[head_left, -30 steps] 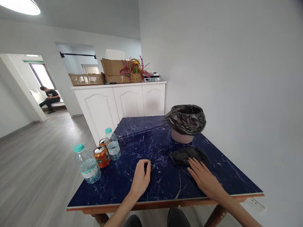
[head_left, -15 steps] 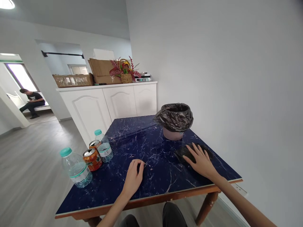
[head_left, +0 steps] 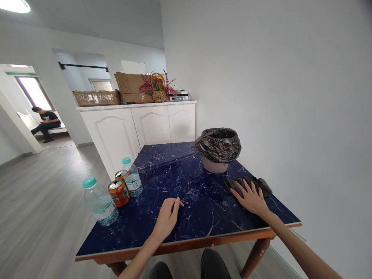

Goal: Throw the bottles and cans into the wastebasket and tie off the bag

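My right hand [head_left: 252, 198] lies flat with fingers spread on a crumpled black plastic bag [head_left: 265, 186], which rests on the table near its right edge. The palm hides part of the bag. My left hand [head_left: 168, 215] rests on the dark blue marbled tabletop [head_left: 194, 217] with its fingers loosely curled in, and no object shows in it. Beyond my right hand stands a pinkish bin [head_left: 215, 166] lined with a black bin bag [head_left: 221, 149] folded over its rim.
At the table's left edge stand a water bottle [head_left: 101, 205] with a teal cap, an orange can [head_left: 119, 193], another can [head_left: 118, 175] and a second bottle [head_left: 133, 180]. A white cabinet [head_left: 152, 126] is behind. A person [head_left: 48, 122] sits in the far room.
My right hand and the black plastic bag under it have slid slightly right across the table. My left hand stays in nearly the same place. The view has shifted slightly left.
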Available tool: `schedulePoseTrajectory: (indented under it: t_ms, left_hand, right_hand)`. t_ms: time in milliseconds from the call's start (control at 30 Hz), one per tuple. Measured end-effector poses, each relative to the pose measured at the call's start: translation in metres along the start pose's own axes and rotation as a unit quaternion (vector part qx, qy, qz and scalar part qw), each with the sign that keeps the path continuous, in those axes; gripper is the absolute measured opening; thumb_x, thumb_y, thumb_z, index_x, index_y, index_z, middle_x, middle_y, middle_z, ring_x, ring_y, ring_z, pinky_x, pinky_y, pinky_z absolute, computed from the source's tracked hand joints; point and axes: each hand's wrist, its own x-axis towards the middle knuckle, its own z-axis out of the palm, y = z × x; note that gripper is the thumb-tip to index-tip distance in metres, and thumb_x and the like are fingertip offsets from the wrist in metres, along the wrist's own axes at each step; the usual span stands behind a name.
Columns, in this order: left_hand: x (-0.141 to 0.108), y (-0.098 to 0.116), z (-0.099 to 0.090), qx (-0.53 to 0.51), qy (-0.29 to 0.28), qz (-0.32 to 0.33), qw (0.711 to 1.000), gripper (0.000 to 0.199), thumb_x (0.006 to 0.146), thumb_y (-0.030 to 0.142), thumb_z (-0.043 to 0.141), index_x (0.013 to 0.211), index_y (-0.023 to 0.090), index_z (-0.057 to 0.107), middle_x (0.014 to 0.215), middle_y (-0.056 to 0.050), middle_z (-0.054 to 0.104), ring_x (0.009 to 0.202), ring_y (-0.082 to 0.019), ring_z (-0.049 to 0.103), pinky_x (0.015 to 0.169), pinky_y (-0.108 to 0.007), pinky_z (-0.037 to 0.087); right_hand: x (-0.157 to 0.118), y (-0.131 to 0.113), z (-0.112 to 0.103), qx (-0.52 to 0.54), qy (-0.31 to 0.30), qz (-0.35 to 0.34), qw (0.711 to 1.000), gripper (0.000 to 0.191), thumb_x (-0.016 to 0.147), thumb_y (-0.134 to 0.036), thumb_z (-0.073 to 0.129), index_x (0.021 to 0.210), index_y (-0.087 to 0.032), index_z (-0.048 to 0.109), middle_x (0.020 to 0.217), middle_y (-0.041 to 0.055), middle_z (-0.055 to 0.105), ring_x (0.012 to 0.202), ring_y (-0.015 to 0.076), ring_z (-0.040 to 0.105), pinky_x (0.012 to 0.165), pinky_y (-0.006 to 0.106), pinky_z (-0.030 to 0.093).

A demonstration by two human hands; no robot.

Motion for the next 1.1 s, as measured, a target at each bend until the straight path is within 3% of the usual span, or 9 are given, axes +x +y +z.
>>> schedulePoseTrajectory:
  t_ms: [100, 200, 300, 433, 567, 767, 933, 1033, 1100]
  left_hand:
    - [-0.009, -0.001, -0.014, -0.017, -0.015, -0.013, 1.0, 0.049, 0.109, 0.053, 0.035, 0.097, 0.026, 0.074, 0.106, -0.005, 0.075, 0.109, -0.026, 0.068, 0.104, -0.041, 0.049]
    - [-0.021, -0.01, -0.035, -0.025, -0.012, -0.037, 0.999, 0.048, 0.109, 0.054, 0.036, 0.097, 0.027, 0.074, 0.105, -0.004, 0.076, 0.106, -0.025, 0.069, 0.102, -0.039, 0.049]
    - [-0.032, -0.021, -0.054, -0.021, -0.009, -0.037, 0.999, 0.046, 0.108, 0.055, 0.039, 0.096, 0.027, 0.074, 0.103, -0.003, 0.076, 0.102, -0.024, 0.07, 0.099, -0.037, 0.049]
    - [-0.043, -0.025, -0.061, -0.006, 0.01, -0.034, 0.999, 0.048, 0.108, 0.055, 0.038, 0.094, 0.026, 0.073, 0.097, -0.004, 0.075, 0.097, -0.024, 0.07, 0.095, -0.036, 0.05]
    - [-0.047, -0.024, -0.055, 0.01, 0.051, -0.043, 0.998, 0.051, 0.11, 0.055, 0.033, 0.092, 0.025, 0.071, 0.095, -0.006, 0.073, 0.095, -0.024, 0.068, 0.095, -0.038, 0.049]
    - [-0.051, -0.023, -0.054, 0.024, 0.049, -0.027, 0.998, 0.054, 0.112, 0.052, 0.03, 0.087, 0.025, 0.069, 0.09, -0.005, 0.073, 0.092, -0.024, 0.067, 0.096, -0.04, 0.049]
    - [-0.052, -0.022, -0.054, 0.032, 0.047, -0.02, 0.998, 0.053, 0.112, 0.051, 0.03, 0.085, 0.026, 0.068, 0.089, -0.005, 0.074, 0.091, -0.025, 0.067, 0.096, -0.043, 0.049]
    - [-0.053, -0.021, -0.054, 0.031, 0.051, -0.023, 0.998, 0.054, 0.112, 0.051, 0.03, 0.085, 0.025, 0.068, 0.088, -0.005, 0.074, 0.091, -0.025, 0.067, 0.094, -0.042, 0.05]
    - [-0.054, -0.02, -0.054, 0.03, 0.056, -0.023, 0.998, 0.053, 0.112, 0.05, 0.031, 0.084, 0.025, 0.068, 0.088, -0.005, 0.074, 0.091, -0.025, 0.067, 0.092, -0.041, 0.05]
  right_hand:
    - [-0.002, 0.002, -0.005, 0.03, 0.027, -0.01, 0.999, 0.065, 0.102, -0.065, 0.038, 0.156, -0.031, 0.053, 0.166, 0.011, 0.044, 0.156, 0.0471, 0.029, 0.117, 0.075, 0.028]
    - [0.011, -0.005, -0.029, 0.063, 0.121, -0.049, 0.989, 0.064, 0.106, -0.059, 0.035, 0.153, -0.022, 0.055, 0.16, 0.0152, 0.051, 0.154, 0.0441, 0.034, 0.117, 0.072, 0.033]
    - [0.037, -0.027, -0.078, 0.096, 0.264, -0.148, 0.948, 0.053, 0.106, -0.046, 0.04, 0.149, -0.019, 0.057, 0.151, 0.0159, 0.059, 0.148, 0.0368, 0.045, 0.118, 0.059, 0.04]
    - [0.082, -0.074, -0.148, 0.078, 0.343, -0.203, 0.914, 0.05, 0.104, -0.034, 0.046, 0.151, -0.018, 0.054, 0.15, 0.0167, 0.059, 0.141, 0.0351, 0.049, 0.117, 0.055, 0.039]
    - [0.127, -0.107, -0.182, 0.025, 0.277, -0.18, 0.944, 0.05, 0.102, -0.035, 0.046, 0.147, -0.015, 0.057, 0.146, 0.0197, 0.063, 0.145, 0.0399, 0.042, 0.12, 0.067, 0.022]
    - [0.16, -0.117, -0.186, 0.054, 0.171, -0.171, 0.969, 0.039, 0.099, -0.041, 0.051, 0.113, -0.015, 0.076, 0.101, 0.0168, 0.081, 0.1, 0.0365, 0.071, 0.099, 0.057, 0.046]
    - [0.128, -0.129, -0.19, 0.097, 0.161, -0.234, 0.954, 0.034, 0.102, -0.042, 0.052, 0.11, -0.019, 0.076, 0.108, 0.0097, 0.082, 0.081, 0.027, 0.074, 0.104, 0.05, 0.048]
    - [0.085, -0.141, -0.196, 0.131, 0.151, -0.291, 0.936, 0.032, 0.104, -0.047, 0.053, 0.112, -0.025, 0.075, 0.117, 0.0026, 0.081, 0.066, 0.0195, 0.071, 0.119, 0.053, 0.04]
    - [0.051, -0.15, -0.202, 0.186, 0.144, -0.353, 0.906, 0.032, 0.105, -0.05, 0.054, 0.11, -0.027, 0.075, 0.121, 0.0019, 0.08, 0.073, 0.0217, 0.074, 0.126, 0.059, 0.031]
